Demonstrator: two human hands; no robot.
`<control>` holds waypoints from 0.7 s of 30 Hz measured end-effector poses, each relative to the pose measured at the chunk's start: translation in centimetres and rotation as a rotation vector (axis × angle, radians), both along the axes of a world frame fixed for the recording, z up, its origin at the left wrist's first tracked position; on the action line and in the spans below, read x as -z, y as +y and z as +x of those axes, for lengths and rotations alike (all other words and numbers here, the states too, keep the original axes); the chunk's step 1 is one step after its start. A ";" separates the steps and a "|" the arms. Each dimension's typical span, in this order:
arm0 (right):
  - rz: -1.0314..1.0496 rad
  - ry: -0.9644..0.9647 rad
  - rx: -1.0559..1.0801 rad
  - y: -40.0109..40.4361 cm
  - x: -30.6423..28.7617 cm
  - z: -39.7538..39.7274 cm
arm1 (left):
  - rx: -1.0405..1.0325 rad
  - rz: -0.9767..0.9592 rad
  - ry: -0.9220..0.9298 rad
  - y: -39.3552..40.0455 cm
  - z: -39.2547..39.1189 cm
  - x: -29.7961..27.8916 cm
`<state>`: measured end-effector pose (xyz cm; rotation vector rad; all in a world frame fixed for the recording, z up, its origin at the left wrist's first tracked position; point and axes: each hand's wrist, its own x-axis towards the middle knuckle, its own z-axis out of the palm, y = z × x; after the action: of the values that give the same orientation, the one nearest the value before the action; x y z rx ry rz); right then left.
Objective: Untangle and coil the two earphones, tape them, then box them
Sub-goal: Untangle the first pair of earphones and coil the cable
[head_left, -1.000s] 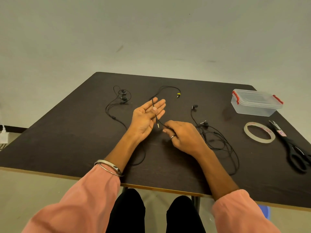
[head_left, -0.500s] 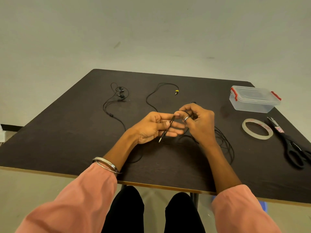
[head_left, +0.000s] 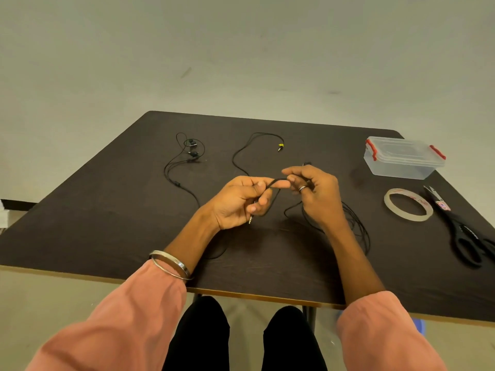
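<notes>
Two black wired earphones lie on the dark table. My left hand grips the plug end of the right earphone's cord; the metal jack sticks out below the fingers. My right hand pinches the same cord just beside the left hand, and the rest of it trails in loose loops on the table under my right wrist. The other earphone lies spread out at the far left, its buds together and its yellow-tipped plug at the far middle.
A clear plastic box with red latches and its lid on stands at the far right. A roll of clear tape lies in front of it, with black scissors beside the right edge.
My right hand lifted the cord off the table and brought it to my left hand. My left hand, flat and open a second ago, has curled round the plug end.
</notes>
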<state>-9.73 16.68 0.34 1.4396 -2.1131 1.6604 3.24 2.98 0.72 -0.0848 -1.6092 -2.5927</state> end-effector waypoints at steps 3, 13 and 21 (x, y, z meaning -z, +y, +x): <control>-0.001 -0.397 -0.148 -0.3 -0.3 0.6 | -0.116 0.178 0.057 -0.2 -0.2 -0.5; 0.427 -0.414 -0.338 -0.1 -0.5 2.9 | -0.532 0.262 0.096 -1.6 -0.4 -0.4; 0.390 0.288 -0.270 -0.3 0.0 2.8 | -0.597 0.009 -0.003 -1.3 -0.7 0.1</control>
<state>-6.91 16.39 0.34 2.0125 -2.2311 1.0477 2.56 1.67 0.62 0.3461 -1.3534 -2.1341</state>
